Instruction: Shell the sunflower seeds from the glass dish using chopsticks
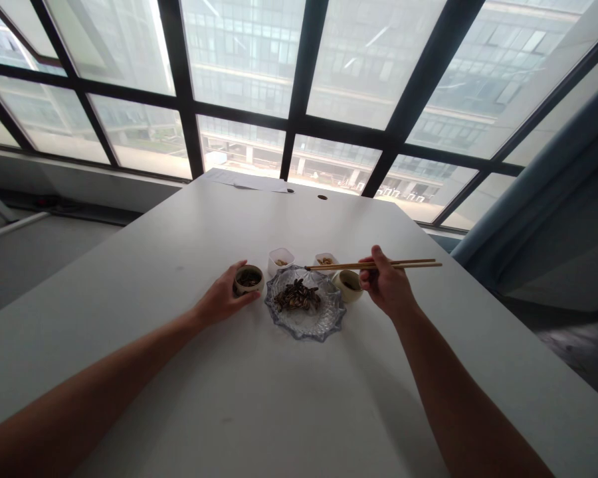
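Note:
My left hand (229, 294) curls around a small round cup (249, 289) that has dark sunflower seeds in it. In my right hand (385, 279) is a pair of chopsticks (409, 264), held nearly level and pointing left. Their tips are over the far rim of a scalloped clear glass bowl (305, 334), with something small and dark at them, perhaps a seed. A heap of dark striped sunflower seeds (299, 297) lies in the bowl. Just right of it stands a second round cup (349, 292), close to my right fingers; its contents are too dark to make out.
Behind the bowl are two small white containers, one at left (281, 259) and one at right (325, 259), holding pale brown pieces. White paper (249, 182) lies at the far end of the white table (259, 405). Windows stand beyond, and a blue curtain (543, 179) hangs at right.

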A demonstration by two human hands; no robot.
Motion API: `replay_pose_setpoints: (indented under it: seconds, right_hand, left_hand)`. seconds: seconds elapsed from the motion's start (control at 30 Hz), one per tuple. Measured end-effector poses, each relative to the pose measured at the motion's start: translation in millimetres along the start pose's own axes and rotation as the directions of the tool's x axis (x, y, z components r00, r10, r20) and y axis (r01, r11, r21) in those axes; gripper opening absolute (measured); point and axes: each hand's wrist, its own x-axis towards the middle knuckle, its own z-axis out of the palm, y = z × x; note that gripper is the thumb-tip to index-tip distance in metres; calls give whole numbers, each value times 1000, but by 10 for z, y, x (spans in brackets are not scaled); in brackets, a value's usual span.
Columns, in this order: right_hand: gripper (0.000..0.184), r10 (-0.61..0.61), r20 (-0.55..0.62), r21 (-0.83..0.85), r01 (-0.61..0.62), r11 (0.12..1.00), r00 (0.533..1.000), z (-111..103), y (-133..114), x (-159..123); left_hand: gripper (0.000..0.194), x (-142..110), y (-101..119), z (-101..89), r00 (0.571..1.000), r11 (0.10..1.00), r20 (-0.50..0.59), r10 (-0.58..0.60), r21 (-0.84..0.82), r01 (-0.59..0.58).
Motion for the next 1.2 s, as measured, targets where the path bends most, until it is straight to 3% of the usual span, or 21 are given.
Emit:
replay_pose_setpoints:
  seconds: [0.13,0.27,0.4,0.5,0.6,0.67,0.8,0.93,1.13,1.2]
  right_hand:
    - [56,-271,82,33,269,962,959,73,-89,-90]
    - [54,-397,129,49,394,918,909,102,-188,-167]
    - [53,-398,130,64,393,917,908,88,-207,-168]
    - [54,-338,123,54,334,941,933,51,-197,-115]
    - [53,-265,9,-38,266,963,964,-23,-223,-50]
    - [52,-290,-79,-176,273,946,954,-89,-277,-34]
    - [51,-403,-48,-473,334,815,914,-210,-436,-86]
    - [53,-441,9,-598,358,717,897,-291,-528,-124]
    - [60,-348,170,-781,342,523,922,-389,-465,-34]
    - [64,-344,184,-798,344,494,921,-382,-463,-31]
  left_hand:
    - [84,-4,14,1,1000,1000,1,-5,-6,5]
    - [82,-6,18,4,1000,1000,-5,0,-13,0]
    - [81,-2,15,4,1000,1000,0,6,-13,-6]
    - [81,0,13,2,1000,1000,3,5,-13,-5]
    - [81,-1,7,3,1000,1000,-7,6,-11,-6]
    - [81,-2,1,3,1000,1000,-11,13,-10,-14]
    - [80,-5,-6,0,1000,1000,-4,14,1,-14]
    - [81,-6,1,-3,1000,1000,-5,-1,9,1]
    - [82,-3,5,-6,1000,1000,-1,3,3,-3]
    - [82,-3,-1,-8,1000,1000,1,-5,5,5]
